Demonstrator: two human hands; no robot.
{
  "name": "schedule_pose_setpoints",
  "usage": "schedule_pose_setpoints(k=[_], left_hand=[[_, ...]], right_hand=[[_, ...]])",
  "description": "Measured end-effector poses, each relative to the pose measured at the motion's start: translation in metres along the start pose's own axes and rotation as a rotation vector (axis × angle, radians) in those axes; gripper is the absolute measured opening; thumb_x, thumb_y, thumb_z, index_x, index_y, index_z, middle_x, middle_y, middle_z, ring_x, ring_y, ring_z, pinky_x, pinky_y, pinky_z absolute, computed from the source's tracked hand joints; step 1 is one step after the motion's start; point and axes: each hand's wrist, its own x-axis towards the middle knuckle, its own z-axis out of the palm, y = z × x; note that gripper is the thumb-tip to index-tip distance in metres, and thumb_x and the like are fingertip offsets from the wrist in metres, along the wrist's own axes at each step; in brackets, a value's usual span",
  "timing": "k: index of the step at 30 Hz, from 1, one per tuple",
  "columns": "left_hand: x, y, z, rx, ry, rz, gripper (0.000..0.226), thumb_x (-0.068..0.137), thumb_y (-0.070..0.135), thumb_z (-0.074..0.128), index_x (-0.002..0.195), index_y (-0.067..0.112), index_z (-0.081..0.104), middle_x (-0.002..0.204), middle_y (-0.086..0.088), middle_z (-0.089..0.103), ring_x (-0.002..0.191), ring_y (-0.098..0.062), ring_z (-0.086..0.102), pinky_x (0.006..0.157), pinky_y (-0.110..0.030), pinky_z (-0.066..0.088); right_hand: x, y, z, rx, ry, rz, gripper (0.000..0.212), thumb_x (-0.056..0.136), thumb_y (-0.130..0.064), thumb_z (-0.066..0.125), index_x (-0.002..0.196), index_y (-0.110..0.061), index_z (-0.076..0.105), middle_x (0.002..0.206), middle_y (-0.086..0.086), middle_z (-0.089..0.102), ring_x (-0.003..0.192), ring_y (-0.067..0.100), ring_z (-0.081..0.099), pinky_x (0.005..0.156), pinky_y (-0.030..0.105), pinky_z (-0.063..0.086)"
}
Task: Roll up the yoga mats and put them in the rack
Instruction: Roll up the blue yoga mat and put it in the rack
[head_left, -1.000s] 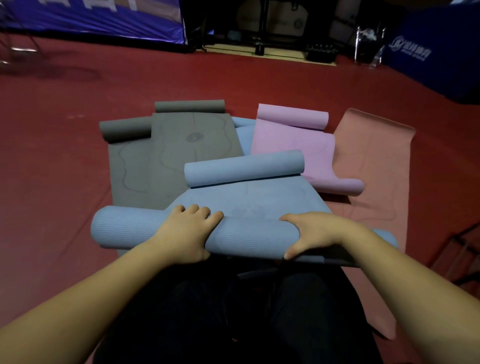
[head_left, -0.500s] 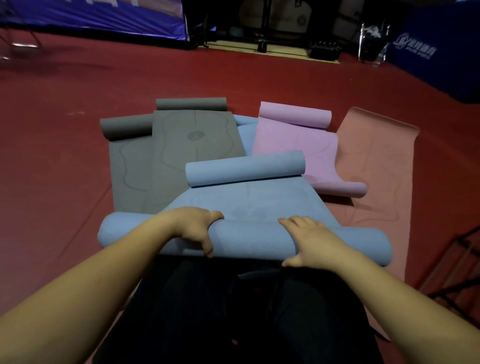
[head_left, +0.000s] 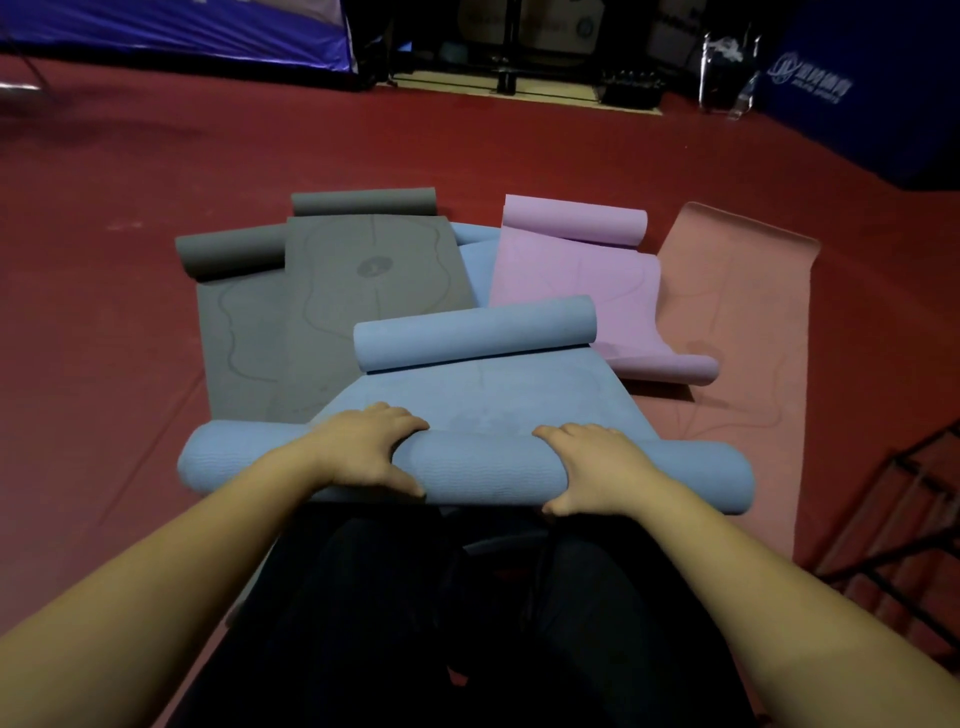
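Head view shows both of the person's hands set on a thick rolled portion of a light blue foam yoga mat (head_left: 467, 470) lying crosswise just ahead of the person's dark-trousered legs (head_left: 467, 613). The left hand (head_left: 363, 452) grasps the roll left of its middle, fingers curled over the far side and thumb hooked down the near side. The right hand (head_left: 597, 467) grasps the same roll to the right of the middle, fingers draped over the top and thumb tucked under the near edge. Between the two hands the ribbed surface of the roll is bare.

Just beyond the fingers, the unrolled stretch of this mat runs away from the person and ends in a smaller curl of the same blue at its far end (head_left: 475, 332). Further out, beyond the left hand, two dark grey foam mats (head_left: 363, 280) lie flat and overlapping, each with a rolled far end. Beyond the right hand lies a lilac pink foam mat (head_left: 571, 275), curled at both ends, on top of a flat salmon pink mat (head_left: 737, 322) that reaches back beside the right forearm. A strip of another blue mat (head_left: 478, 254) shows between the grey and lilac ones.

All rest on a dark red floor (head_left: 130, 338). Well to the right of the right forearm stands a black metal rack (head_left: 904, 535), only partly in view.
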Motion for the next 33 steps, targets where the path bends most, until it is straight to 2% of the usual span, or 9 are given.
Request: schedule_pose_setpoints(k=[2,5,7,10,18,22,25,29,33], left_hand=[[-0.008,0.007,0.016,0.157,0.175,-0.026,0.102,0.059,0.089,0.041,0.142,0.031,0.042,0.135,0.009,0.048,0.123,-0.019,0.047,0.098,-0.039,0.043],[-0.014,0.016,0.046,0.313,0.386,-0.044,0.109,0.049,0.083,0.063,0.137,0.020,0.048,0.123,-0.005,0.056,0.103,-0.031,0.057,0.088,-0.048,0.047],[-0.014,0.019,0.058,0.394,0.419,-0.071,0.111,0.045,0.069,0.079,0.136,0.014,0.047,0.119,-0.013,0.058,0.097,-0.037,0.058,0.087,-0.055,0.045],[-0.014,0.021,0.060,0.412,0.491,-0.089,0.094,0.056,0.050,0.080,0.134,0.014,0.041,0.111,-0.016,0.060,0.090,-0.037,0.057,0.084,-0.053,0.043],[-0.033,0.028,0.031,0.373,0.528,0.013,0.080,0.057,0.053,0.066,0.127,0.020,0.049,0.098,-0.005,0.061,0.078,-0.028,0.058,0.069,-0.042,0.048],[-0.052,0.039,0.019,0.328,0.376,-0.006,0.078,0.067,0.059,0.056,0.137,0.028,0.038,0.113,0.002,0.057,0.098,-0.025,0.058,0.085,-0.042,0.046],[-0.052,0.040,0.012,0.257,0.242,-0.038,0.081,0.069,0.063,0.058,0.140,0.033,0.031,0.123,0.005,0.053,0.113,-0.022,0.053,0.094,-0.039,0.043],[-0.036,0.031,0.004,0.117,0.083,-0.040,0.079,0.062,0.063,0.069,0.130,0.036,0.039,0.117,0.006,0.057,0.110,-0.020,0.055,0.085,-0.035,0.046],[-0.015,0.019,-0.007,-0.010,-0.050,-0.054,0.078,0.052,0.063,0.075,0.119,0.039,0.044,0.107,0.006,0.062,0.098,-0.020,0.060,0.078,-0.037,0.051]], right_hand=[[0.006,0.004,-0.003,0.043,-0.055,0.000,0.097,0.063,-0.063,0.073,0.146,-0.033,0.032,0.134,-0.001,0.054,0.119,0.026,0.054,0.097,0.037,0.044],[0.014,0.007,-0.009,0.114,-0.124,-0.006,0.096,0.062,-0.061,0.077,0.144,-0.033,0.035,0.133,0.001,0.055,0.117,0.026,0.055,0.095,0.036,0.046],[0.018,0.006,-0.014,0.135,-0.163,-0.008,0.095,0.062,-0.059,0.078,0.143,-0.033,0.036,0.132,0.001,0.056,0.115,0.025,0.056,0.093,0.034,0.046],[0.018,0.005,-0.019,0.145,-0.189,-0.006,0.093,0.063,-0.058,0.079,0.142,-0.033,0.037,0.133,0.001,0.056,0.115,0.024,0.057,0.092,0.033,0.046],[0.000,0.010,-0.047,0.161,-0.270,-0.029,0.087,0.063,-0.057,0.080,0.138,-0.036,0.039,0.130,-0.006,0.060,0.110,0.018,0.057,0.089,0.030,0.045],[-0.010,0.010,-0.060,0.156,-0.382,-0.033,0.090,0.065,-0.058,0.080,0.141,-0.036,0.037,0.130,-0.009,0.057,0.108,0.014,0.053,0.084,0.025,0.036],[-0.007,0.008,-0.061,0.195,-0.446,-0.029,0.084,0.069,-0.055,0.081,0.140,-0.036,0.040,0.126,-0.011,0.055,0.107,0.011,0.050,0.087,0.024,0.035],[-0.005,0.011,-0.049,0.289,-0.414,-0.028,0.086,0.072,-0.054,0.080,0.144,-0.034,0.039,0.140,-0.013,0.047,0.125,0.010,0.047,0.104,0.024,0.034],[-0.011,0.009,-0.041,0.161,-0.313,-0.037,0.100,0.075,-0.057,0.075,0.154,-0.024,0.023,0.152,-0.003,0.032,0.139,0.018,0.032,0.114,0.030,0.028]])
